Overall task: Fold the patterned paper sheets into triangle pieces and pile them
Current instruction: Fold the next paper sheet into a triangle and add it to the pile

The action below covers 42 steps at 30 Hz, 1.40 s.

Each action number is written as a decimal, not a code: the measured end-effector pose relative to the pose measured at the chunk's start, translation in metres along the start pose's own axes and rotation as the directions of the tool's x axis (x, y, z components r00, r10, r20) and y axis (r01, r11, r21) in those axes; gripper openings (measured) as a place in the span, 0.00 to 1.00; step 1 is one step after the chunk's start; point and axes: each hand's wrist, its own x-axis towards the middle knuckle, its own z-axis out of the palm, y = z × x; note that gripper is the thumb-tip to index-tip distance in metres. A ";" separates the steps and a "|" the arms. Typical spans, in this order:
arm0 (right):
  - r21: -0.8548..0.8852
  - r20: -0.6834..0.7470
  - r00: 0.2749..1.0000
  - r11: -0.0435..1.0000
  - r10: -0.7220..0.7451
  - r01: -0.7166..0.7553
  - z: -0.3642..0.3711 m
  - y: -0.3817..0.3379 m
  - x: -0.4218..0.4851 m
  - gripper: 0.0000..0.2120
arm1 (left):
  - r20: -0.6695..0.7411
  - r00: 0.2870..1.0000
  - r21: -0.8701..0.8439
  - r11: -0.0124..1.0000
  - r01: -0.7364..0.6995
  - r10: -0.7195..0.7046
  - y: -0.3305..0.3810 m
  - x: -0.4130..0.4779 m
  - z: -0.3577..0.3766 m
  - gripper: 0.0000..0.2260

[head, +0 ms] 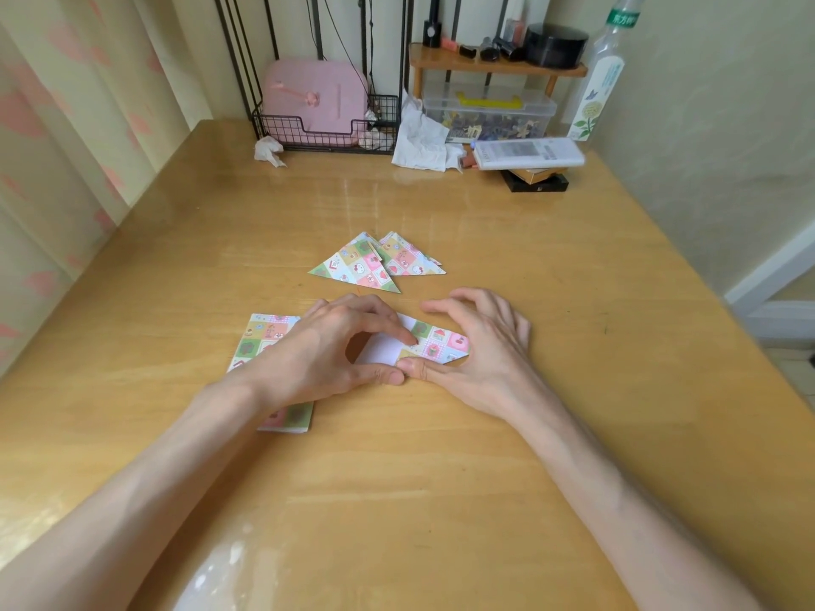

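Observation:
A patterned paper sheet [434,343] lies partly folded on the wooden table [441,456], its white underside showing beside a patterned flap. My left hand [326,350] arches over its left part, forefinger and thumb tips pressing the paper. My right hand [478,346] presses its right part, thumb on the near edge by the left thumb. Just beyond, folded patterned triangles [366,269] lie overlapping in a small pile. A stack of unfolded patterned sheets [260,341] sits under my left wrist, partly hidden.
At the table's back stand a wire basket [326,130] with a pink case, crumpled tissues [419,138], a clear plastic box [489,112], a small wooden shelf [494,66], a bottle [602,72] and a white remote [529,152] on small boxes. A curtain hangs left.

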 end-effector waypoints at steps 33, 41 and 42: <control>-0.005 0.027 0.993 0.993 0.118 -0.118 -0.022 0.022 0.006 0.35 | 0.021 1.000 -0.013 1.000 -0.012 0.012 -0.002 -0.002 -0.002 0.19; 0.052 0.081 0.990 0.992 0.113 -0.118 -0.032 0.029 0.006 0.25 | 0.014 1.000 -0.014 1.000 -0.019 0.019 -0.003 -0.002 -0.001 0.19; 0.046 0.077 0.990 0.991 0.120 -0.123 -0.034 0.030 0.006 0.25 | 0.016 1.000 -0.016 1.000 -0.018 0.018 -0.002 -0.002 -0.001 0.19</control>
